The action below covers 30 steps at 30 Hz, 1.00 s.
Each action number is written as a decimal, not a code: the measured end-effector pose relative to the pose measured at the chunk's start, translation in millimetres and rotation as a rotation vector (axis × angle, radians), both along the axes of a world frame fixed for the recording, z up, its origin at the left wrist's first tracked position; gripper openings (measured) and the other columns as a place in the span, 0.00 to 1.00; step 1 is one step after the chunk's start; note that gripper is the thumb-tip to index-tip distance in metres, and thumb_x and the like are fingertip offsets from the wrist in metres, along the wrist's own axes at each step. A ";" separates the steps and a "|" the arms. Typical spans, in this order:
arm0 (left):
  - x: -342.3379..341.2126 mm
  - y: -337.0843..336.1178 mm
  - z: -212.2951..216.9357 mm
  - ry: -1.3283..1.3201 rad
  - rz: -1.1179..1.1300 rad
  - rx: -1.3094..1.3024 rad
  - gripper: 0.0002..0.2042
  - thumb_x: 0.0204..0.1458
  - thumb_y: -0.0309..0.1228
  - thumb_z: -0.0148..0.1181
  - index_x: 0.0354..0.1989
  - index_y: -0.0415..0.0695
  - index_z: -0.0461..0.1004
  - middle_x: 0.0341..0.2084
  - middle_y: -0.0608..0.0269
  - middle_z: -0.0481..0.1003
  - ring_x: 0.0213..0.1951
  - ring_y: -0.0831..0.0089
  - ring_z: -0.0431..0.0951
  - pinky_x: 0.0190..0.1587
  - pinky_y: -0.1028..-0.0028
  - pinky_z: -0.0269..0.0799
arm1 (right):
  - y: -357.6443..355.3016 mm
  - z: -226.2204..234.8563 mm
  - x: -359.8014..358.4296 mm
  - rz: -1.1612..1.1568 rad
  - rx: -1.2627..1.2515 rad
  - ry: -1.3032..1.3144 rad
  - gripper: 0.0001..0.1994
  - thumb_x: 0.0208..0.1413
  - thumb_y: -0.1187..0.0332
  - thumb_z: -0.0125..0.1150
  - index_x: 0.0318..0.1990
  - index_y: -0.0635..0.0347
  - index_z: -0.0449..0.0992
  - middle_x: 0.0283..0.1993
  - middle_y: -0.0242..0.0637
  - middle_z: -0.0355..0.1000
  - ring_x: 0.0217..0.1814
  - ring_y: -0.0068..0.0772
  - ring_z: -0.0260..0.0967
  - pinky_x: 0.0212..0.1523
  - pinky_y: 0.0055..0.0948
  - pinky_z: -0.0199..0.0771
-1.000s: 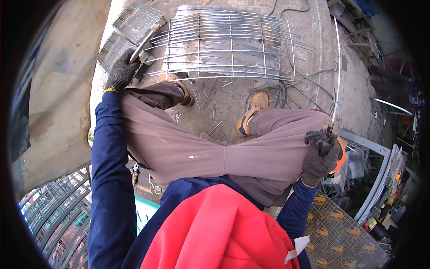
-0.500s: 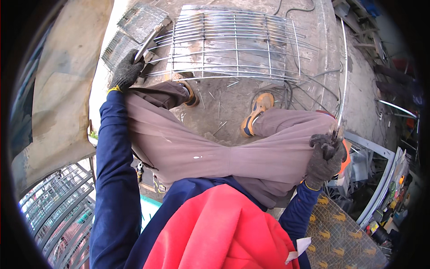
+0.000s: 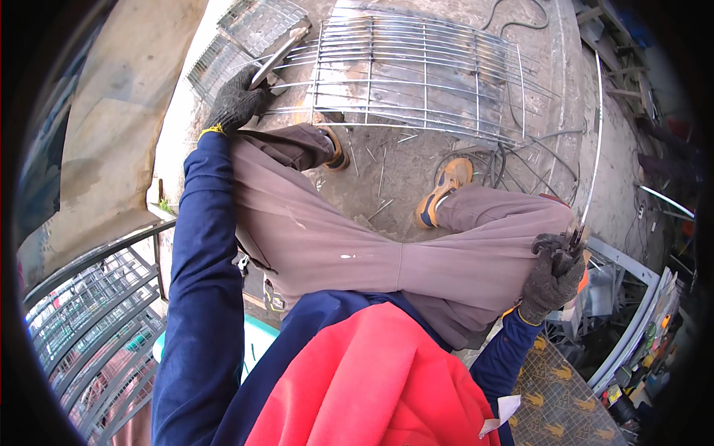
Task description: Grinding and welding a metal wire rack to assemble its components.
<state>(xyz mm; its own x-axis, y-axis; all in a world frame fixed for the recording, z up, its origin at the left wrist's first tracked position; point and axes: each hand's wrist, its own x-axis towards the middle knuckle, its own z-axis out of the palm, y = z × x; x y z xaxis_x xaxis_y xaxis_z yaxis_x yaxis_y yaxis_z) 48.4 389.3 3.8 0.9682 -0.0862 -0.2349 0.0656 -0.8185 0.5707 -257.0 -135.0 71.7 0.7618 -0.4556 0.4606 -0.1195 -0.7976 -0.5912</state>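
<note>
My left hand [image 3: 236, 104], in a dark grey knit glove, is closed around a flat grey piece [image 3: 280, 56] seen nearly edge-on. Its face is hidden, so its kind cannot be told. Over my right knee, my gloved right hand [image 3: 552, 276] grips a dark clamp-like tool [image 3: 573, 236], which looks like a welding electrode holder. A long thin metal rod [image 3: 593, 134] rises from it, pointing away from me. In front of my feet, a grid of welded metal rods [image 3: 424, 82] rests over a metal sheet [image 3: 405, 137]. The left hand is beside the grid's left end; the rod stands apart from its right end.
Wire-mesh pieces [image 3: 260, 30] lie at the far left. Dark cables [image 3: 500, 160] loop on the floor near my right shoe [image 3: 454, 178], with short rod offcuts about. A metal frame [image 3: 632, 269] and clutter stand at the right, a slatted grille [image 3: 89, 327] at the lower left.
The whole scene has shifted rightward in the view, hands included. Both hands keep the same grips, and the grid appears undisturbed.
</note>
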 end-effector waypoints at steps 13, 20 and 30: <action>5.4 -3.1 -4.6 -0.033 0.019 0.059 0.18 0.47 0.36 0.58 0.48 0.48 0.73 0.36 0.53 0.77 0.43 0.59 0.77 0.48 0.64 0.69 | 8.3 4.6 4.9 0.082 0.276 -0.056 0.27 0.45 0.88 0.57 0.58 0.72 0.68 0.43 0.46 0.76 0.34 0.31 0.76 0.37 0.28 0.78; 7.3 -11.9 1.0 0.038 0.021 0.038 0.21 0.49 0.37 0.58 0.53 0.49 0.73 0.40 0.51 0.77 0.46 0.57 0.76 0.50 0.65 0.69 | 11.8 13.7 5.3 0.035 0.176 0.010 0.26 0.47 0.86 0.57 0.57 0.69 0.68 0.38 0.41 0.76 0.34 0.27 0.74 0.37 0.25 0.76; 8.1 -12.4 4.3 -0.133 0.030 0.164 0.18 0.52 0.40 0.59 0.50 0.48 0.74 0.43 0.50 0.77 0.47 0.55 0.77 0.51 0.64 0.69 | 11.2 6.4 6.3 0.069 0.231 -0.028 0.25 0.48 0.87 0.58 0.57 0.69 0.67 0.36 0.40 0.77 0.34 0.28 0.74 0.37 0.26 0.76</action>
<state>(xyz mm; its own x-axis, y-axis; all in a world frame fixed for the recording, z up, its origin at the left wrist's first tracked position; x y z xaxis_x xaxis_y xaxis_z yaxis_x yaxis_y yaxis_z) 56.5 376.9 8.2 0.9932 -0.0282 -0.1130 0.0240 -0.8999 0.4355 -250.8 -123.9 78.1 0.7830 -0.4985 0.3720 -0.0503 -0.6468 -0.7610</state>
